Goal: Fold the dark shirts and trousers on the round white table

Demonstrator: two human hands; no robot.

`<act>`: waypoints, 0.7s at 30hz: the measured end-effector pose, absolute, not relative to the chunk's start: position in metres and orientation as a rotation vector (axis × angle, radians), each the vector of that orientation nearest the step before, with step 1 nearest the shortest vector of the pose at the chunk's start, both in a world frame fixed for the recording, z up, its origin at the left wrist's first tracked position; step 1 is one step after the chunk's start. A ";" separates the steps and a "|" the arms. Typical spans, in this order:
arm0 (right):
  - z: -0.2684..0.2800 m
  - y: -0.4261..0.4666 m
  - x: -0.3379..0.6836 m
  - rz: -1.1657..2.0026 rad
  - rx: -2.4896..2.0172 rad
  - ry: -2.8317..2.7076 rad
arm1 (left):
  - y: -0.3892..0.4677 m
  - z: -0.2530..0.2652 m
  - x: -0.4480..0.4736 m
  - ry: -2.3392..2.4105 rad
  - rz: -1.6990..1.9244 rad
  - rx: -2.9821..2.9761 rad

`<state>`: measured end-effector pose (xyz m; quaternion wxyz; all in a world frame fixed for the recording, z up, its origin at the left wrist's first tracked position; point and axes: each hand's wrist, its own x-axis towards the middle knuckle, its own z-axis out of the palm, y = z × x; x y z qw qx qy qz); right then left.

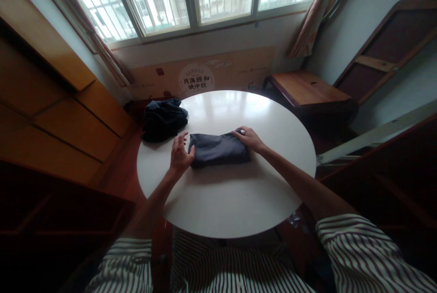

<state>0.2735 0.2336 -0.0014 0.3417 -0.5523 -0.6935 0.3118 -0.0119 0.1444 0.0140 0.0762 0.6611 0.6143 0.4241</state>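
Note:
A dark grey folded garment lies as a flat rectangular bundle in the middle of the white round table; its exact kind is hidden by the folds. At its left end, my left hand has its fingers apart and curved, the thumb by the bundle's edge. My right hand grips the far right corner of the bundle between thumb and fingers. Farther back on the left, a crumpled heap of dark clothing rests near the table's edge, apart from both hands.
Beyond the table on the right stands a low wooden stool or side table. A printed cardboard panel leans under the window. Wooden cabinets line the left side, and dark furniture stands on the right.

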 end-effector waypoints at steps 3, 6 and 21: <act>0.020 0.219 0.258 0.326 -1.410 -2.000 | 0.156 0.026 -0.003 1.466 0.946 2.439; 0.027 0.201 0.241 0.211 -1.127 -2.375 | 0.172 0.025 0.003 1.383 0.516 2.439; 0.011 0.266 0.278 1.063 -1.461 -2.057 | 0.218 0.010 -0.024 1.677 0.915 1.189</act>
